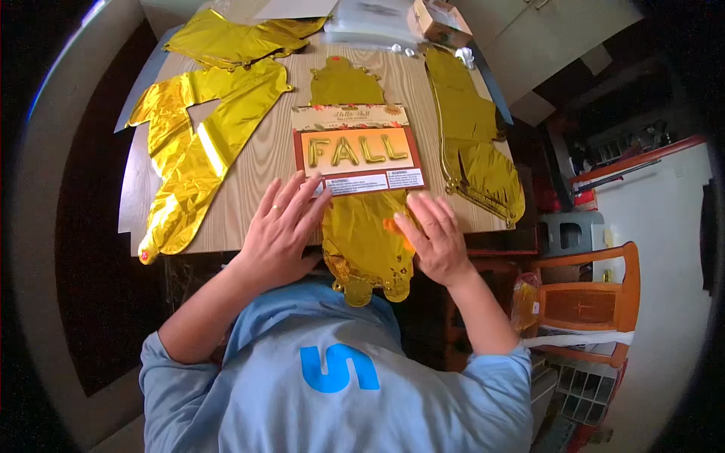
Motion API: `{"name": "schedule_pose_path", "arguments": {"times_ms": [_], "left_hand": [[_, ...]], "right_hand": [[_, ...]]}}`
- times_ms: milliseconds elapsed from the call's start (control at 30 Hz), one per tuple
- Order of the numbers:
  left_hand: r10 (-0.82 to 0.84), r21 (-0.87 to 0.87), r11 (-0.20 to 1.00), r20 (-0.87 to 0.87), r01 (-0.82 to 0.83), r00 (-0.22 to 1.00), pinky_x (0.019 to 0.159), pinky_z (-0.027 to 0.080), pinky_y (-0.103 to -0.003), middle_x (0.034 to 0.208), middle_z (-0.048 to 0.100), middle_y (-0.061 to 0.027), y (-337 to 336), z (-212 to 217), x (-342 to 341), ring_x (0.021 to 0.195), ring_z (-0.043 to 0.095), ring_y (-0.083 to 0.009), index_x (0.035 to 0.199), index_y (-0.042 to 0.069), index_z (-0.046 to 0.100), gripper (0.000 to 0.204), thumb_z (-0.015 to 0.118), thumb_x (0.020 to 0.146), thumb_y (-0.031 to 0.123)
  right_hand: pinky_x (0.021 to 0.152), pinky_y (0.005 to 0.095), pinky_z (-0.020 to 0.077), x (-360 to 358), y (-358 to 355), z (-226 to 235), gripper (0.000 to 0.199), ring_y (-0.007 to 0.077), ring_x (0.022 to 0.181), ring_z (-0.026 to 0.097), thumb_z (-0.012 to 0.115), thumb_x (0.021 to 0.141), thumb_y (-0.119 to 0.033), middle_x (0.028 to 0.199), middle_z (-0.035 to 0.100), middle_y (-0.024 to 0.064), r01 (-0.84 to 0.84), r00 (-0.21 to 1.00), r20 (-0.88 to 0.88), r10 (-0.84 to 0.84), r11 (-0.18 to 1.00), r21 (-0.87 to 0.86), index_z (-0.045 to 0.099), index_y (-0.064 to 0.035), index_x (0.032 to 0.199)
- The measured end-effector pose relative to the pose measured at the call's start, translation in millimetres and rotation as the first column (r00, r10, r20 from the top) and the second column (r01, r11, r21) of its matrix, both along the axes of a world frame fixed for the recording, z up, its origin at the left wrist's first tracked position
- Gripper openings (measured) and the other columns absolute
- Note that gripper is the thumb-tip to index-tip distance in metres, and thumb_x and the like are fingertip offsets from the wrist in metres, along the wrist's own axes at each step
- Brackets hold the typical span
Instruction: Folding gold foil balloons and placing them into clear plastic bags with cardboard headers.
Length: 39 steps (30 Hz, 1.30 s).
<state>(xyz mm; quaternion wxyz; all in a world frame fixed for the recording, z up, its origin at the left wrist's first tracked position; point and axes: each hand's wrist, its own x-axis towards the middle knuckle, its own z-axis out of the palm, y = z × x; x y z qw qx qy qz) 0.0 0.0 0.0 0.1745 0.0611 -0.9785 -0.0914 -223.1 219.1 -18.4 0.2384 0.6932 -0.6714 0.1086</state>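
The card (355,148) lies over the middle gold balloon (364,234), whose near end overhangs the table (249,200), so a tug might drag both off, and hard pressing could crease the foil. The left hand's (281,226) fingers are slightly spread at the card's near left corner; the right hand's (438,241) sit close together by the near right corner, and I cannot tell whether they pinch anything. I count one card, one box (440,30) and seemingly four balloons: two left, one middle, one right.
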Motion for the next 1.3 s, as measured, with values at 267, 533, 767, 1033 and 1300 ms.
{"name": "schedule_pose_path", "arguments": {"times_ms": [267, 533, 767, 1033, 1300], "left_hand": [[-0.093, 0.048, 0.995, 0.051, 0.091, 0.994, 0.116, 0.027, -0.052, 0.144, 0.046, -0.0137, -1.4, -7.7, 9.1, 0.139, 0.039, -0.033, 0.139, 0.006, 0.05, 0.077, 0.076, 0.069, 0.027], [-0.169, -0.022, 0.986, -0.218, 0.168, 0.961, 0.106, 0.042, -0.049, 0.126, 0.06, -0.0126, -31.5, -11.4, -23.8, 0.124, 0.055, -0.0325, 0.119, 0.006, 0.064, 0.043, 0.068, 0.078, 0.016], [-0.159, -0.062, 0.987, -0.299, 0.147, 0.941, 0.103, 0.046, -0.045, 0.122, 0.063, -0.0093, -30.4, -16.3, -29.1, 0.119, 0.059, -0.0292, 0.115, 0.008, 0.068, 0.04, 0.063, 0.076, 0.012], [-0.136, -0.104, 0.989, -0.305, 0.109, 0.943, 0.102, 0.046, -0.045, 0.122, 0.066, -0.0084, -30.6, -18.6, -25.2, 0.12, 0.061, -0.0278, 0.113, 0.008, 0.069, 0.035, 0.065, 0.079, 0.011], [-0.014, 0.19, 0.978, -0.335, 0.082, 0.942, 0.096, 0.049, -0.04, 0.108, 0.072, -0.0086, -28.1, -11.5, -33.1, 0.106, 0.068, -0.026, 0.1, 0.007, 0.07, 0.023, 0.07, 0.078, 0.011]], "right_hand": [[0.089, 0.0396, 0.0509, 30.8, 5.2, 0.7, 0.02, 0.0256, 0.103, 0.065, 0.061, 0.087, -0.013, 0.108, 0.069, 0.0115, -0.241, 0.949, 0.172, 0.264, 0.959, -0.146, 0.069, -0.0042, 0.103], [0.093, 0.0395, 0.0484, 14.0, -13.6, 16.7, 0.023, 0.0253, 0.109, 0.063, 0.063, 0.089, -0.013, 0.116, 0.067, 0.0117, -0.234, 0.95, 0.182, 0.255, 0.964, -0.128, 0.065, -0.0075, 0.111], [0.102, 0.0424, 0.0431, -19.5, -26.9, -2.8, 0.029, 0.0261, 0.121, 0.053, 0.06, 0.093, -0.017, 0.131, 0.056, 0.0096, -0.026, 0.994, 0.097, 0.043, 0.985, -0.171, 0.06, -0.0133, 0.121], [0.096, 0.0419, 0.0444, -24.1, -40.9, 0.6, 0.024, 0.0258, 0.11, 0.059, 0.06, 0.089, -0.016, 0.119, 0.063, 0.008, -0.087, 0.974, 0.192, 0.119, 0.982, -0.17, 0.066, -0.0112, 0.111], [0.09, 0.0382, 0.0462, -21.9, -52.7, 9.9, 0.016, 0.0273, 0.098, 0.063, 0.07, 0.079, -0.015, 0.102, 0.068, 0.0057, 0.101, 0.795, 0.607, 0.021, 0.981, -0.166, 0.064, -0.0097, 0.093]]}}
